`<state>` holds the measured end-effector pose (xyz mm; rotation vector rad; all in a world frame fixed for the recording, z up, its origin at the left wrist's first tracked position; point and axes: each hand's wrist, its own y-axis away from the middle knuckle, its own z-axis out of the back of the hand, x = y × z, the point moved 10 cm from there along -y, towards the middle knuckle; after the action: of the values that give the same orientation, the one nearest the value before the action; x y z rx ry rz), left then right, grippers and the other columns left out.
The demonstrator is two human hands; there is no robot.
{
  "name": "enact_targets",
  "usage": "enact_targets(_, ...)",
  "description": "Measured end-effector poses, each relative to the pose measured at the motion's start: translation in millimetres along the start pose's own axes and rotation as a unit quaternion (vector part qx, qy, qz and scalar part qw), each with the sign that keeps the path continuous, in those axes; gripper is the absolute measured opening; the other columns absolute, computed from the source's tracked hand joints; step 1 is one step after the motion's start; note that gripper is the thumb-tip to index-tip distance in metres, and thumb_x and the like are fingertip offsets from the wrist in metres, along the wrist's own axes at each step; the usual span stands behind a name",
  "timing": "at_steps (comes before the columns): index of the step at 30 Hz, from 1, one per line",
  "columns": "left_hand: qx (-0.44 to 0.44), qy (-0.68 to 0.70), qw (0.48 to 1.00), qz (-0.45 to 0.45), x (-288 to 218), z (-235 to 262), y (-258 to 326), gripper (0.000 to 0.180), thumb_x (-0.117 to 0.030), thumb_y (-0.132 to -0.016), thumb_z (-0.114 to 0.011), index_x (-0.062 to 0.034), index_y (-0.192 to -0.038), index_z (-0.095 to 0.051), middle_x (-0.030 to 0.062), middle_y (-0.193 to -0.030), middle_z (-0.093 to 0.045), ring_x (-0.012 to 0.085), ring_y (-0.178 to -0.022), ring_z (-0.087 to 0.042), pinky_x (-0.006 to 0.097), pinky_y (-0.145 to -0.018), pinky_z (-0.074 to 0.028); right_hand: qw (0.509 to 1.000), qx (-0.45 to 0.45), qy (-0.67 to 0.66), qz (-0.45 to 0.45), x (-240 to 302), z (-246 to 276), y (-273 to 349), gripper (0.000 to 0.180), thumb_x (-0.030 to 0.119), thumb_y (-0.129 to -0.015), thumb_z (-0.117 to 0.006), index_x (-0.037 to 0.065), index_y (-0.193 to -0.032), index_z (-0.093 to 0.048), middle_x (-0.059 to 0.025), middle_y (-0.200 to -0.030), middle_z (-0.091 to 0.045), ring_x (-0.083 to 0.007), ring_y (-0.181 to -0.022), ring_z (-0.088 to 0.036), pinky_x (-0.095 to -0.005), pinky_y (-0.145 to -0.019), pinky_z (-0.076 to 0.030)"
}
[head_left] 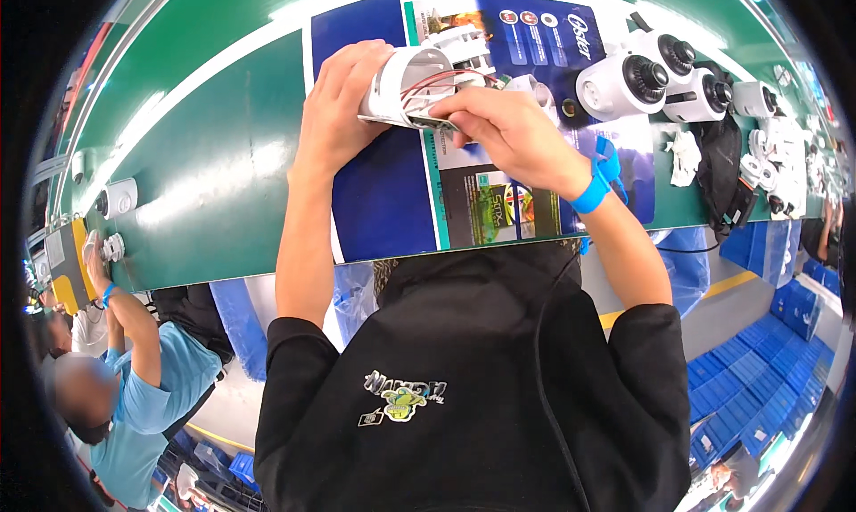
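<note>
My left hand (337, 111) wraps around a white cylindrical plastic housing (392, 84) held tilted above the table, its open end turned to the right. Red wires (446, 77) come out of that opening. The fingers of my right hand (513, 129) are pinched at the lower rim, on a thin flat board (433, 122) that looks like a circuit board; my fingertips partly cover it. Just behind the housing lies a white ribbed plastic part (465, 47). Another white round part (533, 91) is beside my right hand, partly hidden by it.
Printed blue cardboard (383, 196) covers part of the green table (223, 155). At the right stand several white units with black ringed ends (621, 86), a black cloth (716, 164) and small white parts (762, 169). A co-worker (147, 378) sits at the left, near a yellow-edged box (67, 262).
</note>
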<state>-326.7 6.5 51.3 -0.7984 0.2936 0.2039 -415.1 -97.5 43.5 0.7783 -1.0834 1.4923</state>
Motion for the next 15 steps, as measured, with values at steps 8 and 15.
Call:
enact_targets(8, 0.019, 0.04, 0.999, 0.002, -3, -8, 0, 0.085, -0.006, -0.048, -0.085, -0.0163, -0.125, -0.051, 0.0065, -0.122, -0.057, 0.0299, -0.109, -0.056, 0.038, -0.087, -0.051, 0.998, -0.049, -0.04, 0.016, -7, -5, 12, 0.012, 0.005, -0.092, -0.052, 0.0, -0.095, -0.062, -0.0058, -0.08, -0.057, -0.0133, -0.066, -0.056, -0.0289, -0.06, -0.045)
enact_targets(15, 0.021, -0.005, 1.0, 0.009, -8, -4, -1, 0.084, -0.005, -0.049, -0.084, -0.0167, -0.125, -0.052, 0.0054, -0.121, -0.057, 0.0297, -0.108, -0.056, 0.038, -0.086, -0.052, 0.969, -0.224, -0.061, -0.088, -29, -6, 22, 0.012, 0.01, -0.079, -0.073, 0.0, -0.08, -0.067, -0.0059, -0.072, -0.055, -0.0137, -0.058, -0.051, -0.027, -0.054, -0.042)
